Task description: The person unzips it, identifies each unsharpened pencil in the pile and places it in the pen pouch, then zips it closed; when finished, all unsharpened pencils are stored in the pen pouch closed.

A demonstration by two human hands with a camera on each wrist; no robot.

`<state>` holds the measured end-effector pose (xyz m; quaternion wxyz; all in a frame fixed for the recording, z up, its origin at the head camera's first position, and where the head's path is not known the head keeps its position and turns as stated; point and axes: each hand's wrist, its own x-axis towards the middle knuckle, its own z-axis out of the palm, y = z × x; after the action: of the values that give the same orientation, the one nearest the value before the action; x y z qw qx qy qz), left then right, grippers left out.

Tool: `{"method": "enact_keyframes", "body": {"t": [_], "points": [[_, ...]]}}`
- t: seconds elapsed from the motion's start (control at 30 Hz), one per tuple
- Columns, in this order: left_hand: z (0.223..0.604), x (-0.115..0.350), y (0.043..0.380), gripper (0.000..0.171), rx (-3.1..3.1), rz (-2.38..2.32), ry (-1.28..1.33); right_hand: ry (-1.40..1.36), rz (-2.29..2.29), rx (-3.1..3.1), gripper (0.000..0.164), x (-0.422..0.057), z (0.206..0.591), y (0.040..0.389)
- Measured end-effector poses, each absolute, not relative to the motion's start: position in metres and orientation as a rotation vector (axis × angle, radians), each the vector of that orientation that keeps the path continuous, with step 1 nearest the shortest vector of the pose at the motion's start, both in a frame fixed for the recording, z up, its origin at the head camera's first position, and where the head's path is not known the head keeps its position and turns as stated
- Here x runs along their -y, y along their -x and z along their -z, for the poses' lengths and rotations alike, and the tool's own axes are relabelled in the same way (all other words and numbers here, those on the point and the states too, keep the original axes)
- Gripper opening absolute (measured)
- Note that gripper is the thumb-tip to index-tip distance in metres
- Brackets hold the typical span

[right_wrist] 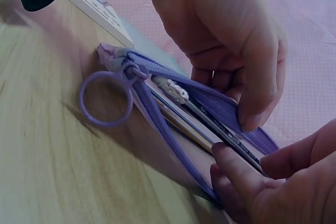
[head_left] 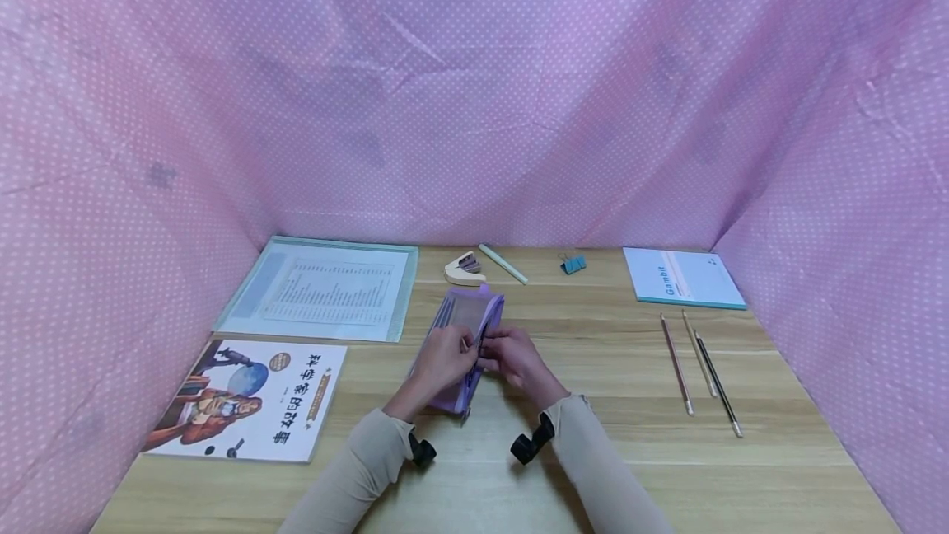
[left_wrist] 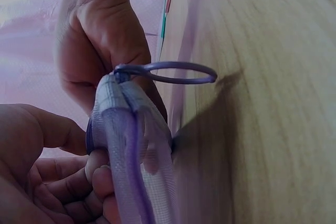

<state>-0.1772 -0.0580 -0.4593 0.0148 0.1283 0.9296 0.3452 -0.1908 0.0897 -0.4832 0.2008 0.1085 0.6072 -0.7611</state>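
Observation:
A purple mesh pencil case (head_left: 445, 398) lies on the table in front of me, its zipper (right_wrist: 168, 129) spread apart. The zipper's ring pull (right_wrist: 105, 98) is at the near end. Inside lie a dark pen (right_wrist: 210, 124) with a pale beaded end and several striped pencils (right_wrist: 181, 124). My left hand (head_left: 443, 357) holds the left zipper edge between thumb and fingers, over the case. From the other side, my right hand (head_left: 515, 359) reaches into the opening, and its thumb and fingers (right_wrist: 236, 166) pinch the dark pen.
Left are a picture book (head_left: 296, 402) and a clear folder (head_left: 404, 303) with a printed sheet. Behind the case lie a cream-and-grey desk tool (head_left: 455, 272), a pale green stick (head_left: 504, 264) and a teal binder clip (head_left: 574, 264). A blue notebook (head_left: 689, 278) and three pencils (head_left: 676, 361) lie right.

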Motion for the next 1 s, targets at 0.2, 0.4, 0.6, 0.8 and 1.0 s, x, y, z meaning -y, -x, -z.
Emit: {"method": "enact_keyframes", "body": {"t": [0.2,0.4,0.6,0.8,1.0], "points": [[0.459,0.058,0.177,0.005,-2.882,-1.078,-0.389,-0.294,2.11,-1.702,0.033,-0.091,0.48,0.188],[0.46,0.058,0.177,0.005,-2.875,-1.085,-0.391,-0.31,2.106,-1.685,0.034,-0.093,0.477,0.187],[0.459,0.058,0.176,0.004,-2.86,-1.1,-0.389,-0.256,2.129,-1.672,0.038,-0.099,0.474,0.184],[0.459,0.058,0.176,0.005,-2.916,-1.09,-0.427,-0.237,2.168,-1.685,0.041,-0.11,0.468,0.181],[0.46,0.058,0.177,0.005,-2.893,-1.092,-0.408,-0.265,2.181,-1.73,0.046,-0.128,0.459,0.182]]}}
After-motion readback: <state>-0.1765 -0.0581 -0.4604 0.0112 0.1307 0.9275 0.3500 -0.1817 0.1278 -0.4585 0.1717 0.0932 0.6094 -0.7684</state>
